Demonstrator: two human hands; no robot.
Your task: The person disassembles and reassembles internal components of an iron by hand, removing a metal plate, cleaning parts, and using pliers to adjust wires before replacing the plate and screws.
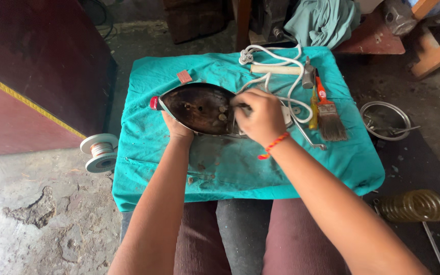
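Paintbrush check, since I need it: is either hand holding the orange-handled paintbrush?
No; the orange-handled paintbrush lies on the teal cloth, untouched.

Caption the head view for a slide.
Left hand steadies an upturned iron on teal cloth; right hand works at its rear.

The clothes iron (pixel 199 108) lies on its side on a teal cloth (pixel 220 163), with the soleplate facing up toward the camera. The soleplate is dark brown and scorched, with several small holes near its wide end. The pointed tip faces left; a red part shows at that tip. A white cord (pixel 276 66) runs from the wide right end.
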